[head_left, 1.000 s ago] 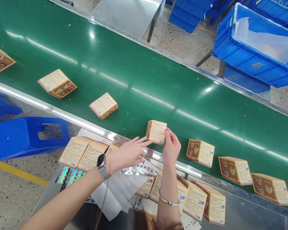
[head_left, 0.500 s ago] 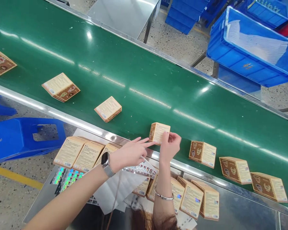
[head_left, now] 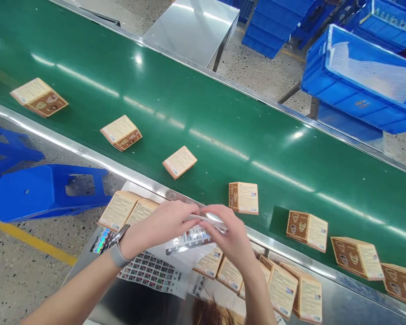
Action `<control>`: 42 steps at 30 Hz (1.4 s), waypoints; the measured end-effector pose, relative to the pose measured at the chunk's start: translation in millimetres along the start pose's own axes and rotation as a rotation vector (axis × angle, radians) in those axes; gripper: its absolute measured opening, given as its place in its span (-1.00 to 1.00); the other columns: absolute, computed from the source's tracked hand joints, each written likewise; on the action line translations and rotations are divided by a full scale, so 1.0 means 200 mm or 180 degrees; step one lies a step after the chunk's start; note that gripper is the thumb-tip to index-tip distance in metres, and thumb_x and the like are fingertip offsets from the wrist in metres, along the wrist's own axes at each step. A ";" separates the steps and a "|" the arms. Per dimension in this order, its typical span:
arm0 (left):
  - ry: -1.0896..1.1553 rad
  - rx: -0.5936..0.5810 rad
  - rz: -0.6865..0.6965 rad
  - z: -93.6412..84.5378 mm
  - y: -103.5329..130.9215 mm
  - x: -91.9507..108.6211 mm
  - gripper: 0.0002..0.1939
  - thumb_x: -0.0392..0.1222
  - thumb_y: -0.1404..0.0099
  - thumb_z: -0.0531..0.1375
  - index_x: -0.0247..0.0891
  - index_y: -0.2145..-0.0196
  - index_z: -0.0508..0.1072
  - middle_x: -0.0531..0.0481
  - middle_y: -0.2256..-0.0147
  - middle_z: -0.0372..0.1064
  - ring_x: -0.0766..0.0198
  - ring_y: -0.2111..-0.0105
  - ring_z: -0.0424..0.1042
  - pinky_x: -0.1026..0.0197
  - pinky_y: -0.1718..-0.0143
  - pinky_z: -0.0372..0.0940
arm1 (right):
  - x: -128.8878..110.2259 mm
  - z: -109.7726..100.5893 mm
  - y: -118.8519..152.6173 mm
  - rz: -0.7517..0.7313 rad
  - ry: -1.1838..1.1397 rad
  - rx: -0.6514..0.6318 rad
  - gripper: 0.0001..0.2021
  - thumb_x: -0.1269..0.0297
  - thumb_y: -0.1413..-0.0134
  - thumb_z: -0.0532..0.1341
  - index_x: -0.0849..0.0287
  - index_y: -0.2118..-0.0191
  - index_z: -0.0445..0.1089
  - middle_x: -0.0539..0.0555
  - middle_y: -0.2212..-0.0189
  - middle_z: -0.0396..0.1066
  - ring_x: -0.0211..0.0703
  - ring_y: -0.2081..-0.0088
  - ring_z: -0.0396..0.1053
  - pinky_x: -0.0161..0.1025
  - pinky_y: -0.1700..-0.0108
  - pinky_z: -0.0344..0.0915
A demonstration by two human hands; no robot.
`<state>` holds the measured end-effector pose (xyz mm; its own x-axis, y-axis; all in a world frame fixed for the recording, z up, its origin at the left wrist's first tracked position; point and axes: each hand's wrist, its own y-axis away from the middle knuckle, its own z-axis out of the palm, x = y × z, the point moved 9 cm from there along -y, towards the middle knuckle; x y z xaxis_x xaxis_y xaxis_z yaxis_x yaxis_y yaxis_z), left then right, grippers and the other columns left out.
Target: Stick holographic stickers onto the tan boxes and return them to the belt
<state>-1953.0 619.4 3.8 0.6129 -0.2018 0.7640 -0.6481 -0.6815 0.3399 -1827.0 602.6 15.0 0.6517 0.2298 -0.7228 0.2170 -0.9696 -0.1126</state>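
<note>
You've got a shiny sticker sheet [head_left: 188,239] up between both hands, over the near rail of the belt. Left hand [head_left: 167,223]: fingers bent, thumb and forefinger pinching the sheet's upper edge. Right hand [head_left: 232,234]: thumb under, forefinger over, pinching the same edge right beside the left fingertips; your other right fingers are mostly hidden, so can't tell how they sit. Sheet's shiny face hangs below the fingers, toward your body. Its long axis runs left to right across your view, the lower border rising slightly to the right; the pinched edge slopes down a little to the right.

Closest belt carton [head_left: 245,197] is just past your right hand, not in your fingers: cream text face to the right, brown picture face to the left, small sticker near its right edge. Another carton [head_left: 180,161] sits farther up-left on the green belt [head_left: 155,72], its long axis slanting up to the right. On your side of the rail, more cartons [head_left: 282,289] lean in a row, text faces toward you. A printed grid sheet [head_left: 150,273] lies under your left forearm, slanting down to the right.
</note>
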 end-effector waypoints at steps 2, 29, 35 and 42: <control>0.0193 0.0046 -0.0027 -0.02 0.03 0.00 -0.78 -0.19 -0.43 0.04 -0.24 0.30 0.44 0.09 0.45 0.41 0.29 0.47 0.36 0.28 0.46 0.06 | -0.12 0.05 0.01 -0.0268 0.0087 -0.0315 -0.91 0.25 -0.27 0.16 0.04 0.16 0.39 0.00 0.34 0.49 -0.15 0.28 0.41 -0.13 0.10 0.26; -0.0362 -0.0011 -0.0182 -0.08 0.04 -0.06 -0.65 -0.25 -0.45 -0.06 -0.24 0.52 0.25 0.10 0.59 0.25 0.31 0.58 0.25 0.23 0.52 -0.04 | -0.28 0.04 -0.04 -0.0892 0.0725 0.0006 -0.85 0.44 -0.23 0.16 0.02 0.23 0.40 0.00 0.28 0.55 -0.11 0.12 0.48 0.04 -0.17 0.11; -0.0358 -0.0058 0.0013 -0.07 0.04 -0.11 -0.66 -0.23 -0.44 -0.03 -0.24 0.49 0.34 0.01 0.43 0.44 0.19 0.34 0.43 0.21 0.35 0.19 | 0.09 -0.04 -0.13 0.0409 -0.0448 0.0598 -0.86 0.25 -0.23 0.15 0.04 0.11 0.36 0.12 -0.01 0.43 -0.03 -0.11 0.35 0.03 -0.10 0.26; -0.0274 -0.0302 0.0774 0.05 0.02 -0.01 -0.70 -0.26 -0.44 0.04 -0.25 0.44 0.44 0.06 -0.34 0.06 0.05 -0.37 -0.08 -0.08 -0.35 -0.11 | 0.55 0.17 -0.41 0.1100 -0.1386 0.0053 -0.09 0.14 0.09 0.36 0.02 -0.36 -0.07 0.16 -0.09 0.35 -0.06 -0.04 0.37 0.00 -0.12 0.27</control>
<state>-1953.2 609.7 -2.4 0.4675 -0.4132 0.7815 -0.8179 -0.5375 0.2052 -1798.7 705.0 -78.9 0.3216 -0.1542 -0.9342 0.0300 -0.9845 0.1729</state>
